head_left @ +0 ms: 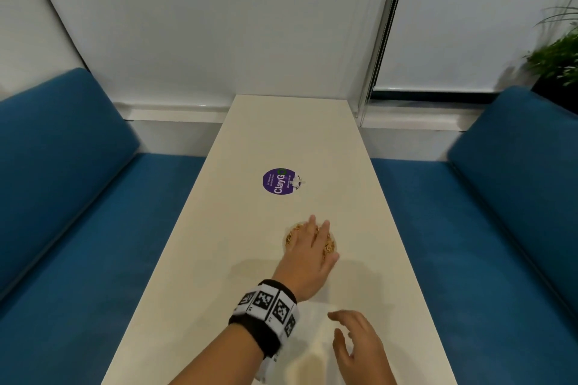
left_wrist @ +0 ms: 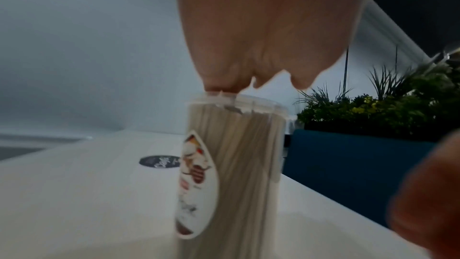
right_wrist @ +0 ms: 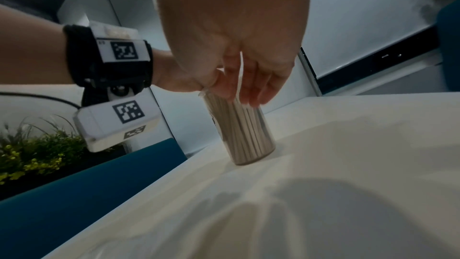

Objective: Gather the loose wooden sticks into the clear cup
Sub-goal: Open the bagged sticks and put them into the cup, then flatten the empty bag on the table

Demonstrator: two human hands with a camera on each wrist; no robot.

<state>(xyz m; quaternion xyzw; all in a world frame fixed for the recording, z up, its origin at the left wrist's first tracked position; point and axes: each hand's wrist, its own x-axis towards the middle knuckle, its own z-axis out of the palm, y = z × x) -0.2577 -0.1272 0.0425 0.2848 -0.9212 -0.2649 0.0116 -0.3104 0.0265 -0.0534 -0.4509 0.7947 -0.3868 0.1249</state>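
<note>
The clear cup [head_left: 331, 247] stands upright on the white table [head_left: 281, 134], packed with wooden sticks [head_left: 292, 236]. It carries an oval label [left_wrist: 196, 184], and the sticks stand tight inside [right_wrist: 245, 135]. My left hand [head_left: 309, 253] lies flat over the cup's mouth, fingers straight, fingertips [left_wrist: 219, 86] touching the rim. My right hand [head_left: 359, 344] hovers nearer to me, apart from the cup, fingers loosely spread. A thin pale line [right_wrist: 239, 78] runs between the right fingers; I cannot tell whether it is a stick. No loose sticks show on the table.
A round purple sticker [head_left: 279, 181] lies beyond the cup. Blue benches [head_left: 62, 197] [head_left: 500, 197] flank the narrow table. A plant [head_left: 556, 59] stands at the far right. A pale sheet [head_left: 312, 322] seems to lie beside my right hand.
</note>
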